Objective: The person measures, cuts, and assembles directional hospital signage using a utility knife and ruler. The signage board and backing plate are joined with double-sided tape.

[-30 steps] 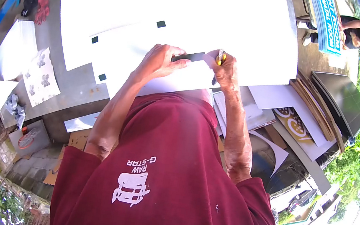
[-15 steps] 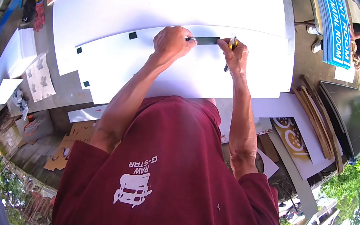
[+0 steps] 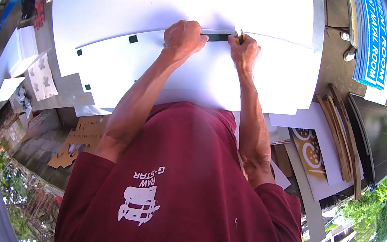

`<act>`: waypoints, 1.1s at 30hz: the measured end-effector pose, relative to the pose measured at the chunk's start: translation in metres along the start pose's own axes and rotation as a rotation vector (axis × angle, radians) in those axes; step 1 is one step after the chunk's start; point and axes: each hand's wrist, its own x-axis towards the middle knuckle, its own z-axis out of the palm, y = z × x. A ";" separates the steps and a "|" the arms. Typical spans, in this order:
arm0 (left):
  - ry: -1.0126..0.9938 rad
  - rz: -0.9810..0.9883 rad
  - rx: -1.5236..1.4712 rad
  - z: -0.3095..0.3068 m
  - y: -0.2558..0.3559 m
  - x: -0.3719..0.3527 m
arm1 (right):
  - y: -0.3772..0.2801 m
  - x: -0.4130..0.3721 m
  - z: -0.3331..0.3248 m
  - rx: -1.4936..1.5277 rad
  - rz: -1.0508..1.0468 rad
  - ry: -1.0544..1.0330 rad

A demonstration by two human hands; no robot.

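A dark strip of tape (image 3: 217, 37) stretches between my two hands along the far edge of a white sheet (image 3: 201, 67). My left hand (image 3: 184, 37) is closed on the strip's left end, its knuckles up and its fingertips mostly hidden. In my closed right hand (image 3: 245, 50) is a yellow-and-black cutter knife (image 3: 241, 37), and the fingers also meet the strip's right end. Small dark squares, such as this dark square (image 3: 133, 39), lie on the sheet to the left of my hands.
A larger white board (image 3: 180, 0) lies under the sheet. On the right are stacked blue signs (image 3: 370, 42), wooden strips (image 3: 342, 137) and a dark tiled panel (image 3: 379, 137). White sheets (image 3: 18, 49) and red gloves (image 3: 39, 12) are at left. Other people's hands show at both sides.
My right hand has come closer to my left and turned, so the knife's lower end no longer shows below it. The visible strip between my hands is shorter. The view has shifted slightly.
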 end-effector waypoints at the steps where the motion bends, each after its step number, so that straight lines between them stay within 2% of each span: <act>1: -0.011 -0.004 0.008 0.000 -0.001 0.003 | -0.002 0.001 -0.001 -0.007 0.009 -0.010; 26: -0.020 0.010 0.098 -0.001 0.003 0.014 | -0.001 0.000 0.004 -0.086 0.011 0.031; 31: -0.050 -0.038 0.101 -0.006 -0.001 0.012 | -0.003 -0.001 0.003 -0.076 0.043 -0.024; 33: 0.003 -0.001 0.106 -0.003 -0.005 0.011 | -0.002 -0.001 0.005 -0.087 0.022 -0.013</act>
